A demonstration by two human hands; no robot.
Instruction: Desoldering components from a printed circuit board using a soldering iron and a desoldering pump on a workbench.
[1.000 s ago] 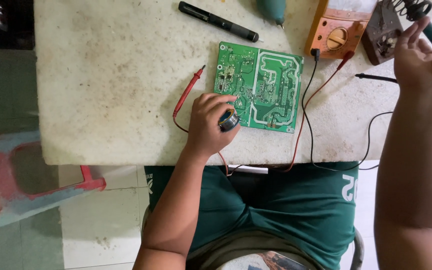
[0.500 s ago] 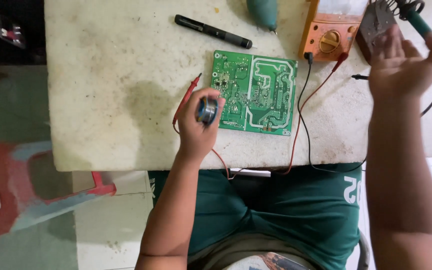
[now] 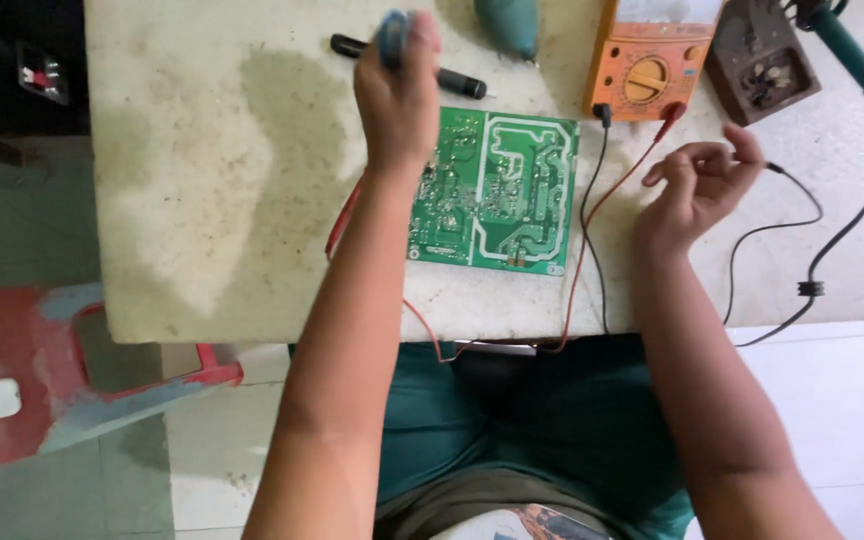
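Head view, looking straight down over a pale, stained worktable (image 3: 202, 200). Left hand (image 3: 397, 95) is raised above the table's far side, fingers curled closed around a small blue round object (image 3: 390, 35) (blurred, so its kind cannot be told), which pokes out above the knuckles. Under that hand lies a black pen-shaped tool (image 3: 452, 80), partly hidden by the wrist and fingers. Just below the hand, flat on the table, sits a green circuit board (image 3: 497, 190) with pale traces facing up; the left forearm crosses its left edge.

Right hand (image 3: 697, 190) hovers to the right of the board, well apart from it, fingers loosely bent and half open, gripping nothing that can be seen; its fingertips are near the thin black lead (image 3: 802, 200) that loops across the table. An orange multimeter (image 3: 652, 60) stands at the far edge, just beyond the board, with a black lead and a red lead (image 3: 612, 200) plugged in and trailing toward the near edge. A red probe (image 3: 340, 215) shows beside the left forearm. Right of the meter rests a dark brown stand (image 3: 757, 60), and a green-handled soldering iron (image 3: 852, 60) lies at the far right corner. A teal tool (image 3: 507, 22) sits at the top edge. A red plastic stool (image 3: 52, 370) stands on the floor at left.
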